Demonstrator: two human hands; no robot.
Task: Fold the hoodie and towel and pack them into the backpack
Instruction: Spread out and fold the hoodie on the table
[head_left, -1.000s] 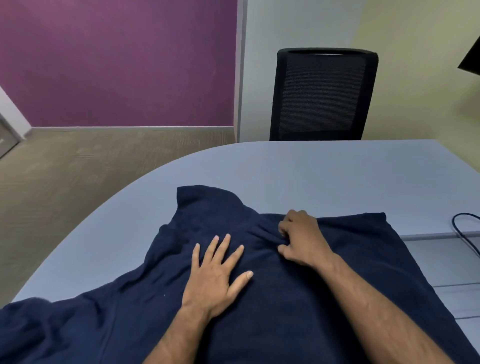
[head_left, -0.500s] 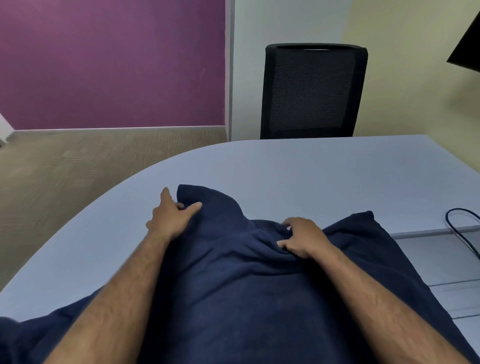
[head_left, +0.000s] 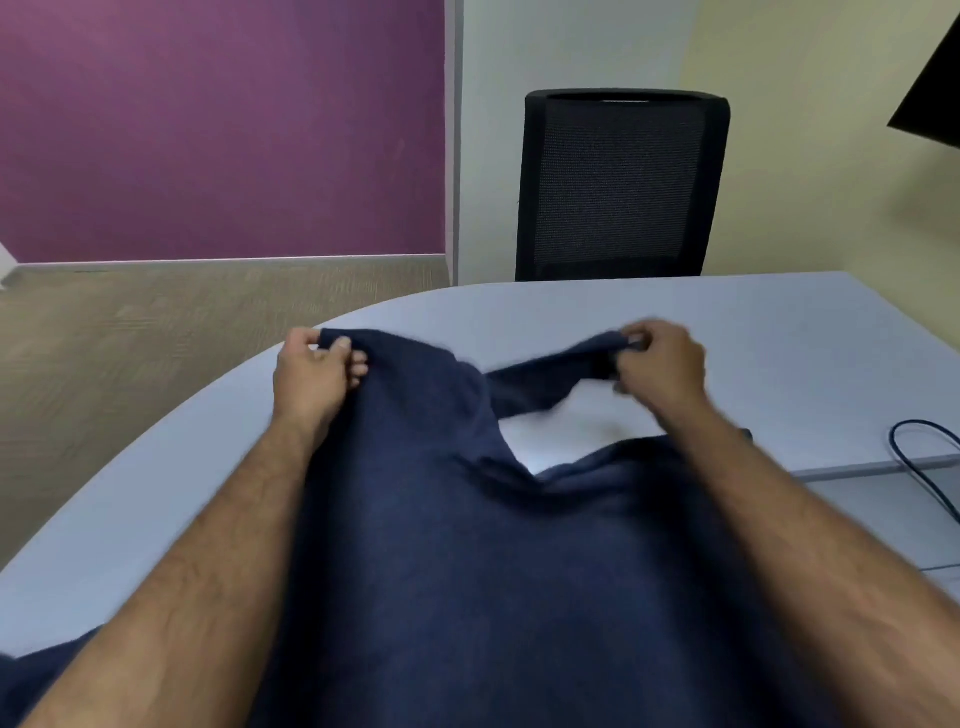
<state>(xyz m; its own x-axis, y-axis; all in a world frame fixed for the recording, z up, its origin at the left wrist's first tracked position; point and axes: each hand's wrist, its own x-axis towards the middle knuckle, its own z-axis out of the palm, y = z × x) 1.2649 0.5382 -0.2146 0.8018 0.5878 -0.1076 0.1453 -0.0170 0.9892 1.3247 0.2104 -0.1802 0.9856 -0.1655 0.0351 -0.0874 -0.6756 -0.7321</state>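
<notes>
Over the pale blue table (head_left: 727, 332), both hands are up and pinching the far edge of the navy cloth (head_left: 467, 545), towel or hoodie, hard to call. Left hand (head_left: 311, 374) is closed on the left corner, right hand (head_left: 660, 364) clamped on a bunched, blurry bit of the right edge. The middle sags, table showing through the gap. To do this well, I'd say pull the two grips apart until that edge goes taut, keep them level, then lay it over evenly. No backpack in view; a black cable (head_left: 919, 457) lies off right.
</notes>
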